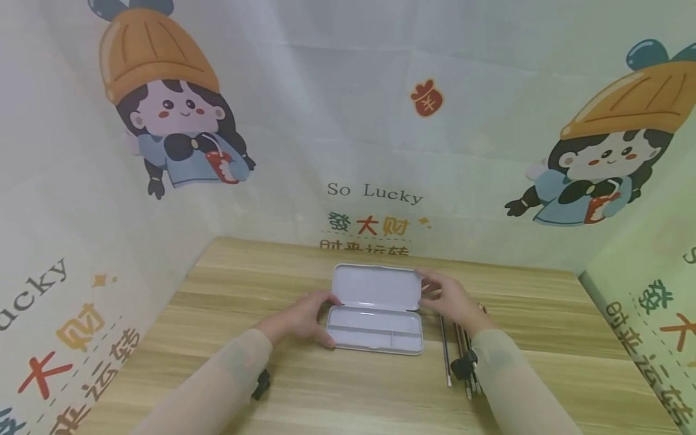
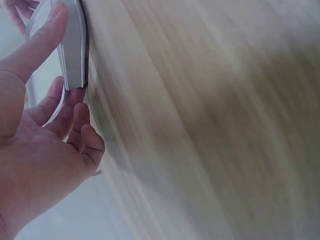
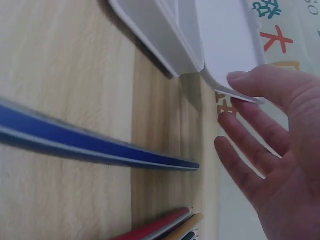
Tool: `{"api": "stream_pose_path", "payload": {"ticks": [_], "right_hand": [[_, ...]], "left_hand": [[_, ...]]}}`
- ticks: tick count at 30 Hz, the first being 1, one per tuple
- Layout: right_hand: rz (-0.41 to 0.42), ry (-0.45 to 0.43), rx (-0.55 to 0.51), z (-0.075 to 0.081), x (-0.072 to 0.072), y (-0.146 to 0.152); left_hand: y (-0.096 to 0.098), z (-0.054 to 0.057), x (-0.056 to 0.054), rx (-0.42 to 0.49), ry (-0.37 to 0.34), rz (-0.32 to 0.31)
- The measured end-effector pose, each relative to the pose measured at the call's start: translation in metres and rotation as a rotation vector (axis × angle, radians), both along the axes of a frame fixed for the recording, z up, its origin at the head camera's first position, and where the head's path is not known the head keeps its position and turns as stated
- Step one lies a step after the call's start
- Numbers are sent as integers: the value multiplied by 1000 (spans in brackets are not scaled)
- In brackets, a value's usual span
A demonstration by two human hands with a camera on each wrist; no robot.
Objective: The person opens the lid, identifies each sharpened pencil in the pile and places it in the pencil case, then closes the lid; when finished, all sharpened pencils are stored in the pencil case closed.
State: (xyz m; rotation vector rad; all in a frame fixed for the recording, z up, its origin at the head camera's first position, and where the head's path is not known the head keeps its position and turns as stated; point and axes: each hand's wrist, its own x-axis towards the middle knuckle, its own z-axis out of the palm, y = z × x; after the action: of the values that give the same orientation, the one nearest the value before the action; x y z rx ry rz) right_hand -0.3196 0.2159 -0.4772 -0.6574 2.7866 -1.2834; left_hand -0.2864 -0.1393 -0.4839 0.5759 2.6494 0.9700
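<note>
"Head view: where's the case [image 1: 353, 337], and what are the hands doing with it?"

"It sits open on the desk [image 1: 337, 393], between the two hands, its lid [image 1: 376, 288] raised along the far side. The left hand [image 1: 301, 317] grips the base's left end, thumb at the near corner, fingers curled round toward the hinge."

"And the right hand [image 1: 451, 300]?"

"Pinching the lid's right edge: thumb on the inner face, forefinger behind. Its other fingers are spread, off the lid."

"So which step is this?"

"I'd judge it's handling the lid, with the base held steady. Whether it's being swung or just held, I can't tell."

"What about the pencils?"

"The blue pencil [image 3: 100, 147] lies right of the case, apart from it; a red pencil [image 3: 155, 225] and others lie farther right. Neither hand holds one."

"What does the next move call for?"

"Probably a firm left hand, and an easy pinch so the hinge isn't strained."
</note>
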Motion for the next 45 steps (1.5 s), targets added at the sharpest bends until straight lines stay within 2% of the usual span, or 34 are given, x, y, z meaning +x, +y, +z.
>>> {"api": "stream_pose_path", "payload": {"ticks": [6,10,13,19,26,36,45], "right_hand": [[22,-54,-9,-4,6,-2],[53,-45,-23,-8,12,-1],[47,-27,-38,-9,17,2],[10,-8,-60,-2,29,10],[-21,4,-78,5,39,23],[-52,45,-35,9,52,46],[-134,44,2,13,64,69]], "left_hand": [[-2,-6,4,29,-2,-28],[-2,-8,7,26,-11,-19],[-1,-8,6,31,-8,-17],[-2,-7,3,44,-9,-15],[-2,0,4,15,23,-6],[-1,2,3,13,32,-8],[0,1,4,16,21,-6]]}}
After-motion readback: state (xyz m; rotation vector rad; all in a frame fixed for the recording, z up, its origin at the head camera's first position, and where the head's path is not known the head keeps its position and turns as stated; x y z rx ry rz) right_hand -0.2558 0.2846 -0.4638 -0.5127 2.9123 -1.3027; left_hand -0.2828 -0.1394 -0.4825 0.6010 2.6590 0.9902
